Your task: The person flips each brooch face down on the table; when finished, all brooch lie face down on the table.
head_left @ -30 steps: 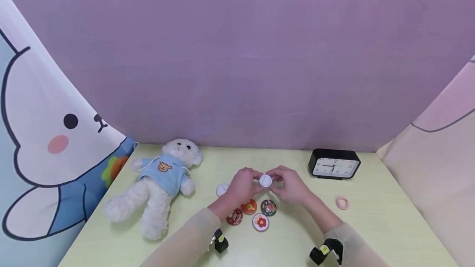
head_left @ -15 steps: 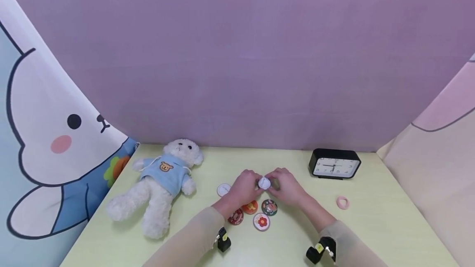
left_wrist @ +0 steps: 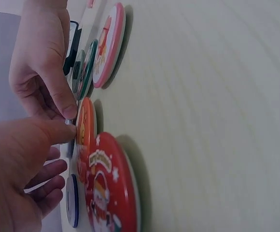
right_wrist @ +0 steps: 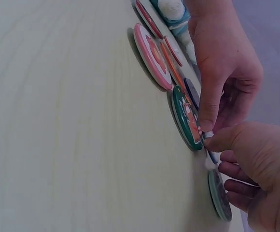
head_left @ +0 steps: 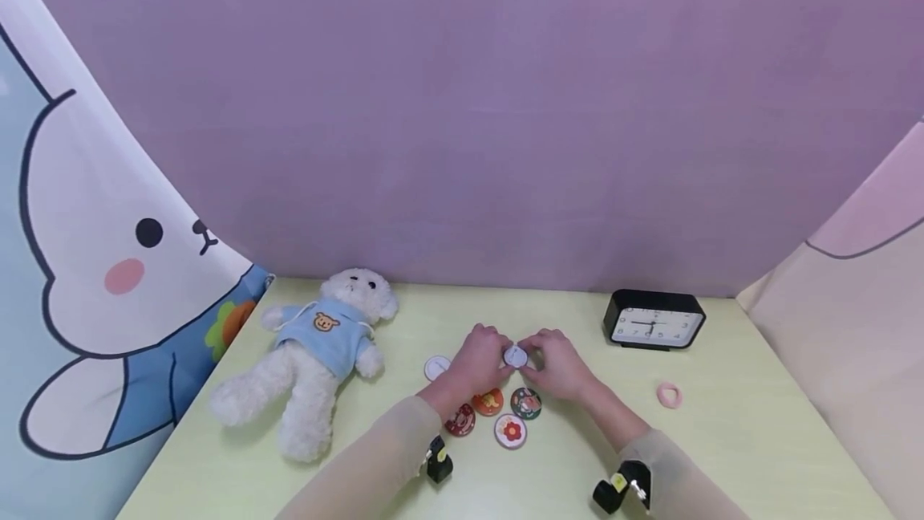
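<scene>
Between the hands is a round pin badge (head_left: 516, 356), its white back turned up in the head view. My left hand (head_left: 475, 361) pinches its left edge with thumb and fingertips. On the opposite edge my right hand (head_left: 557, 363) pinches it the same way. Both wrist views show the thumbs nearly meeting, and the badge is mostly hidden there. Close in front lie an orange badge (head_left: 488, 402), a dark green badge (head_left: 526, 404), a red badge (head_left: 460, 420) and a pink-rimmed flower badge (head_left: 510, 431). A face-down badge (head_left: 436, 367) lies beside the left hand.
Another green badge (right_wrist: 219, 195) lies under the right hand's fingers. A plush toy (head_left: 318, 359) in a blue top lies on the left of the table (head_left: 729, 440). On the right are a black clock (head_left: 654, 321) and a pink hair tie (head_left: 669, 395).
Both hands have drawn slightly closer together around the badge, and the right fingers have shifted from its upper right to its right edge. The head view has shifted slightly.
</scene>
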Available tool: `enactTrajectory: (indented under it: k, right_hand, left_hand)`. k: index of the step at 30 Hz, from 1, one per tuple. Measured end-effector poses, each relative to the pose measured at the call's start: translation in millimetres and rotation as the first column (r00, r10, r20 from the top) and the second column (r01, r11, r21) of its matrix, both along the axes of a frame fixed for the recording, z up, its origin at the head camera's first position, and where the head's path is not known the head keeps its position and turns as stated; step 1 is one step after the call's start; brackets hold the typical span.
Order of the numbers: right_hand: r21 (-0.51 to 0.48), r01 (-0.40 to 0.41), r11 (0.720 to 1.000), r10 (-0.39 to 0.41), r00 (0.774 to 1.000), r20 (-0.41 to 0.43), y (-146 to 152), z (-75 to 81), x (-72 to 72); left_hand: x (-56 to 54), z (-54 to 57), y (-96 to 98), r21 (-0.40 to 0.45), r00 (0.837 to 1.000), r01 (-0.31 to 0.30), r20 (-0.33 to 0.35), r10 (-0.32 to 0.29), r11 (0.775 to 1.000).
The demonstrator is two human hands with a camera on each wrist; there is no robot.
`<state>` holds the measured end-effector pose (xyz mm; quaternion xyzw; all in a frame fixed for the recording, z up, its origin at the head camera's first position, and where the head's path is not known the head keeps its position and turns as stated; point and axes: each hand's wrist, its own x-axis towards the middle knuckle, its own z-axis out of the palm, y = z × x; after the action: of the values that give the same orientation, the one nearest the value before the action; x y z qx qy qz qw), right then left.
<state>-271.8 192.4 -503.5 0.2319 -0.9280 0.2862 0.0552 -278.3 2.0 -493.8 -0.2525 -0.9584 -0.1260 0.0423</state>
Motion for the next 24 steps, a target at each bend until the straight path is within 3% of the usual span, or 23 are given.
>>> enactTrajectory:
  k: [4,10,15,20,24]
  right_hand:
    - [-0.014,0.023,1.000,-0.023,1.000,-0.001,11,4.6,3.0]
    - [-0.031,0.077,0.997,-0.078,0.996,-0.051,42,19.7,9.2]
    - [0.003,0.025,1.000,-0.025,0.999,-0.036,58,25.9,18.7]
    - [0.031,-0.037,0.999,0.036,0.999,0.007,60,19.2,27.4]
    - [0.035,-0.041,0.999,0.041,0.999,0.006,60,15.3,31.9]
  left_hand:
    - [5.9,2.1,5.9,0.031,0.998,-0.011,0.055,0.009,0.999]
    - [15.1,10.6,22.7,0.090,0.991,0.099,0.086,-0.107,0.991]
    - [19.6,12.7,32.4,0.114,0.986,0.094,0.130,-0.108,0.989]
    - [21.3,7.6,37.9,0.074,0.988,0.109,0.105,-0.116,0.991]
    - [22.8,5.2,44.0,0.076,0.986,0.128,0.096,-0.135,0.989]
